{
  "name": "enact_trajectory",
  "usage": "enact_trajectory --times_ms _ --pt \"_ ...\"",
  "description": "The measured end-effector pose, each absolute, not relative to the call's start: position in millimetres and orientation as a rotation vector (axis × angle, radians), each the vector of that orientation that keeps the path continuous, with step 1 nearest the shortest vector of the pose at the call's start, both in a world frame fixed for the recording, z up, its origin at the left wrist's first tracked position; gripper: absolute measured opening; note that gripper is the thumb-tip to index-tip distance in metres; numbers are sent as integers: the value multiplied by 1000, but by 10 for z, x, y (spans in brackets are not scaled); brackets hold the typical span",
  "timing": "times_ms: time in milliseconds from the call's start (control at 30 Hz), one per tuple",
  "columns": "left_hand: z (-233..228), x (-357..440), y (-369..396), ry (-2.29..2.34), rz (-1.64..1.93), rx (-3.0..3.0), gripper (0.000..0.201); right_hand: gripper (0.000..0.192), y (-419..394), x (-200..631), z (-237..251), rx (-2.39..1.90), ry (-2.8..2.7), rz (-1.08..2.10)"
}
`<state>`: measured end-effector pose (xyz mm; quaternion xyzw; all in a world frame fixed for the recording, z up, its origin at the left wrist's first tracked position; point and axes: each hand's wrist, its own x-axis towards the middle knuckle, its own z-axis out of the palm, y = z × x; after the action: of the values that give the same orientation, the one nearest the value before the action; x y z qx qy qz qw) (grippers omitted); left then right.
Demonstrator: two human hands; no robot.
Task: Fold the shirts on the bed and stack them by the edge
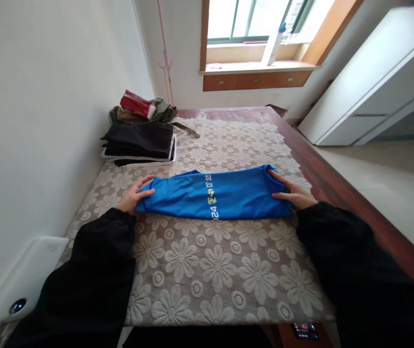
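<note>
A blue printed garment point(178, 195), folded into a long strip, lies across the flowered tablecloth point(217, 268). White and yellow characters run across its middle. My left hand point(134, 195) grips its left end, thumb on top and fingers round the far side. At the opposite end my right hand point(294, 191) holds the cloth in the same way, thumb and fingers on its edge. What the fingertips do under the fabric is hidden. The exact kind of garment cannot be told from this fold.
Folded dark clothes point(138, 140) are stacked at the back left by the wall, with an olive cloth bag point(165, 111) and a red box point(136, 104) behind. A white device point(25, 275) stands at the left. A phone point(305, 330) lies below the table's front edge.
</note>
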<state>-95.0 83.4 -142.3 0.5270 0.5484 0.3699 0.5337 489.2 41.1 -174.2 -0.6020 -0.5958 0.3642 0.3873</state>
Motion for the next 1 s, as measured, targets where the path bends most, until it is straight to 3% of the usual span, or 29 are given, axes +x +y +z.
enact_trajectory --times_ms 200,500,667,867,1000 --pt "-1507 -917 798 1529 1150 1547 84 91 378 4806 -1701 -1584 -1556 657" --pt "-1615 -918 845 1448 1041 1480 79 98 424 4826 -1741 -1626 -1598 670" --pt "-1616 -896 791 1620 1029 1823 60 88 404 4868 -1734 -1718 -1701 503" --pt "-1478 -857 1096 1879 560 2086 59 75 606 4880 -1588 -1783 -1744 301" --pt "-1450 -698 1402 1917 472 2121 51 62 956 4835 -1541 -1904 -1939 217"
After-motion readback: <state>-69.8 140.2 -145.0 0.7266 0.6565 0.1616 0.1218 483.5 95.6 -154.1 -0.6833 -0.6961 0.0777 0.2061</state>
